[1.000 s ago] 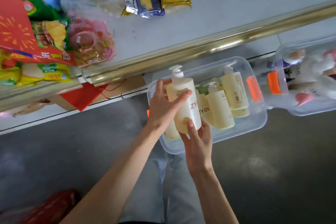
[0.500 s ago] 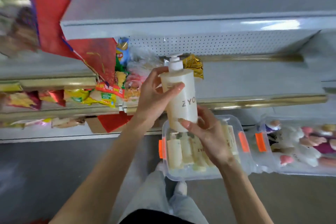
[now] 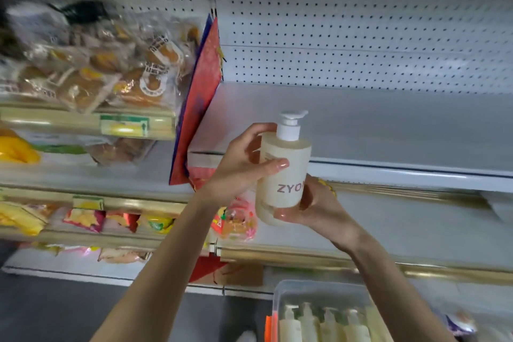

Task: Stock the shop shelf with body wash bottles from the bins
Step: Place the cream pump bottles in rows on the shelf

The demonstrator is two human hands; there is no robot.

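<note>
Bottle [image 3: 283, 172] raised from bin [image 3: 277, 294] to shelf [image 3: 388, 130] level; grip of left hand [image 3: 241, 169] and right hand [image 3: 319, 211] clasps it.

My right hand [image 3: 319, 211] hides the base of the body wash bottle [image 3: 283, 172], and the label gives me only ZYO before it curves out of sight. The fine print by my left hand [image 3: 241, 172] is too small to read. At five o'clock the bin [image 3: 277, 302] runs off the bottom edge, with its spare bottles [image 3: 308, 325] cut off below the shoulders. The bread packs [image 3: 111, 69] at ten o'clock are smeared and their print is unreadable.
</note>
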